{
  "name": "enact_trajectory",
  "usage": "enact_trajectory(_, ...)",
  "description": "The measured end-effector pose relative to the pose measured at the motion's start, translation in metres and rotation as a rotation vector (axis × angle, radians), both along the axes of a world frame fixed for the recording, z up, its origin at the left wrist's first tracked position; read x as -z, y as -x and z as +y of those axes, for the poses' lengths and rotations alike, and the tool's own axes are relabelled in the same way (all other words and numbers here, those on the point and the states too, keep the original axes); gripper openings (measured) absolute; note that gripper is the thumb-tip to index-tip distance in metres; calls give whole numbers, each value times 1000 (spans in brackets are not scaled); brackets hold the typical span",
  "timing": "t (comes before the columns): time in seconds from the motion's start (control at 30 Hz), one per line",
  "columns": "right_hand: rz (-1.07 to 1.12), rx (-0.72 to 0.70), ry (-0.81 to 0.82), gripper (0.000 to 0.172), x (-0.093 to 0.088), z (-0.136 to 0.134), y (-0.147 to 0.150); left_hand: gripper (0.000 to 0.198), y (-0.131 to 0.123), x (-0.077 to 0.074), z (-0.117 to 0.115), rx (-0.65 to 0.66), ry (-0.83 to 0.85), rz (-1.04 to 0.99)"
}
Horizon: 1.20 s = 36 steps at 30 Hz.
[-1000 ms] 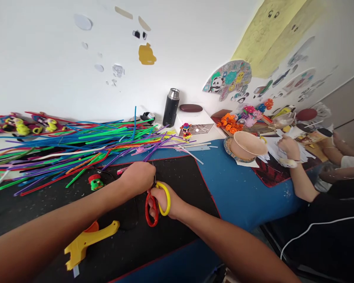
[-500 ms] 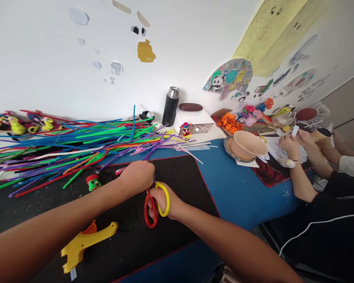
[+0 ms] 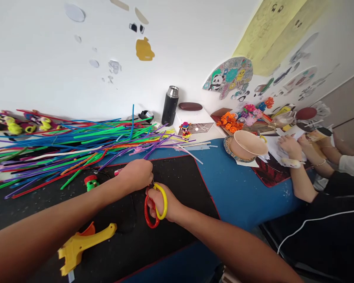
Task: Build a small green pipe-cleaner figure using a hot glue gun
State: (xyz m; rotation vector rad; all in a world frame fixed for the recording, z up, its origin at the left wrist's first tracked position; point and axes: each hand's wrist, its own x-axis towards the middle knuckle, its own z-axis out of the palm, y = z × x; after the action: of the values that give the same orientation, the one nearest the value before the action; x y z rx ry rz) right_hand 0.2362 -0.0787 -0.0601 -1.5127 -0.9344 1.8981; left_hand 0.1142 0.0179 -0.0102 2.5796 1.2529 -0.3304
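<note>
- right hand: its fingers are closed on the scissors, threaded about the red and yellow loops, a hold that presumably lets them work the blades.
- left hand: held back-up just beyond the right hand, seemingly to steady work near the blades; its fingers bend out of sight, so whether they pinch anything cannot be told.
- position of the scissors: loops at the right fingers, above the black mat; the blade end points toward the left fingers, largely hidden between the hands.
- yellow glue gun: lies on the mat near the left forearm, probably set aside within reach.
- pipe cleaners: heaped along the rear of the counter, likely to leave the mat free for handwork.
- red-and-green figure: rests beyond the left forearm.
</note>
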Motion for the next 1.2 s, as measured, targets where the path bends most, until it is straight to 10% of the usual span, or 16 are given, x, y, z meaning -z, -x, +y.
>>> enact_trajectory(0.4, 166, 24, -13, 24, 1, -2, -8, 31, 11, -16, -1, -67, 75, -17)
enact_trajectory(0.73, 222, -11, -233, 29, -1, -23, -10, 53, 99, -60, 20, -332, -82, -335)
enact_trajectory(0.93, 191, -28, -246, 36, -8, -21, -11, 50, 147, -29, 36, -358, -244, -148)
enact_trajectory(1.2, 25, -30, -238, 40, -20, -19, -31, 48, 147, -9, 39, -200, -290, -168)
